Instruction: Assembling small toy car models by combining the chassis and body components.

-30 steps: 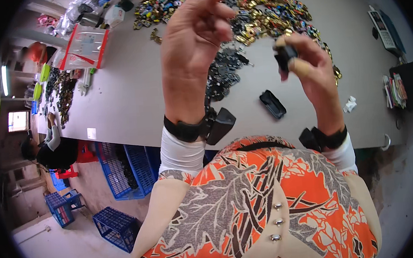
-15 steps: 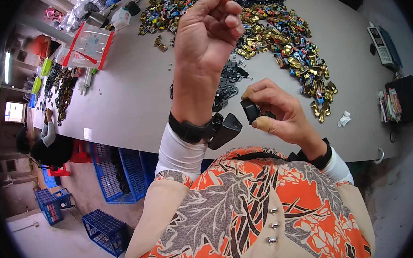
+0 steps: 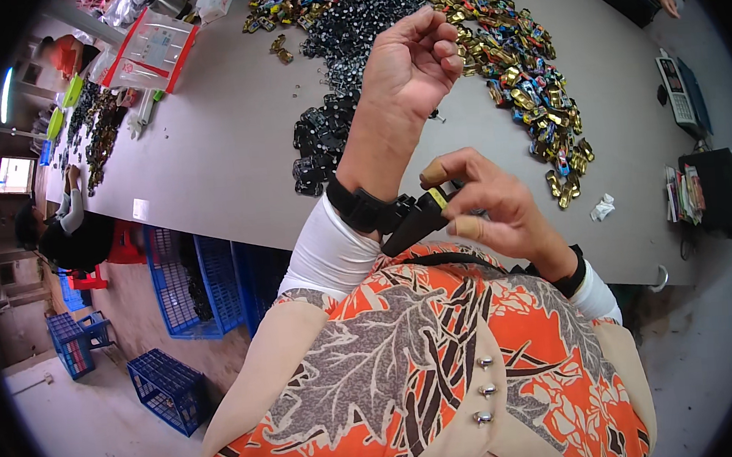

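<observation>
My left hand (image 3: 412,68) is raised over the table with the palm turned toward me. Its fingers are curled in, and nothing shows in them. Round the left wrist sits a black strap (image 3: 364,207), and a dark block-shaped device (image 3: 417,225) juts from it toward the right hand. My right hand (image 3: 496,202), with tan covers on the fingertips, grips a small black block (image 3: 453,187) at the end of that device, where a yellow strip (image 3: 439,198) shows. Fingers partly hide the block; whether it is joined to the device I cannot tell.
Gold and coloured toy car bodies (image 3: 536,115) lie heaped on the grey table (image 3: 233,144), beside piles of black parts (image 3: 322,142). A clear red-edged bag (image 3: 150,52) lies far left. Blue crates (image 3: 169,391) stand on the floor. Other people (image 3: 72,219) are near the table.
My left forearm has swung right and its hand has come lower. The wrist device now meets the small black block at my right hand; they were apart before. My view has shifted slightly.
</observation>
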The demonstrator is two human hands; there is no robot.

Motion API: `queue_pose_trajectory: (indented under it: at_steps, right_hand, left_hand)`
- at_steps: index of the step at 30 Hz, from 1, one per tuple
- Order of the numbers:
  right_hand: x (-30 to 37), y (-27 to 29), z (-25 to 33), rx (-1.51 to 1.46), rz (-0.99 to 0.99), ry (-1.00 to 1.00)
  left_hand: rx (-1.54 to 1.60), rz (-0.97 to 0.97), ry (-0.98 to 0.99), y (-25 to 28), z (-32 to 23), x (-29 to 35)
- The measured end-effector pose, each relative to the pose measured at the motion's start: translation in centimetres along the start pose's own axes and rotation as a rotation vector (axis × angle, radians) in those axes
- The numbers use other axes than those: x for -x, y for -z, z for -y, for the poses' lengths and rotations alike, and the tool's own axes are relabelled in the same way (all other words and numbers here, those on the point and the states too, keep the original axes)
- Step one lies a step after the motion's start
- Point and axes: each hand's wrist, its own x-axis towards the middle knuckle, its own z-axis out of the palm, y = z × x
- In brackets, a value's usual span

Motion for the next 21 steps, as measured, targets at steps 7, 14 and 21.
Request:
queue_pose_trajectory:
  at_steps: [7,14,21]
  right_hand:
    - [0.7,-1.1,-0.5,-0.267,-0.163,-0.228]
    - [1.0,-0.9,0.8,-0.323,-0.169,-0.447]
    - [2.0,-0.3,1.2,0.013,-0.075,-0.328]
  left_hand:
    - [-0.238,-0.072,-0.226,-2.2,0.3,1.3]
    - [-0.529,-0.002,-0.441,-4.1,2.6,2.8]
    - [-0.625,-0.035,-0.473,-3.6,5.1,2.8]
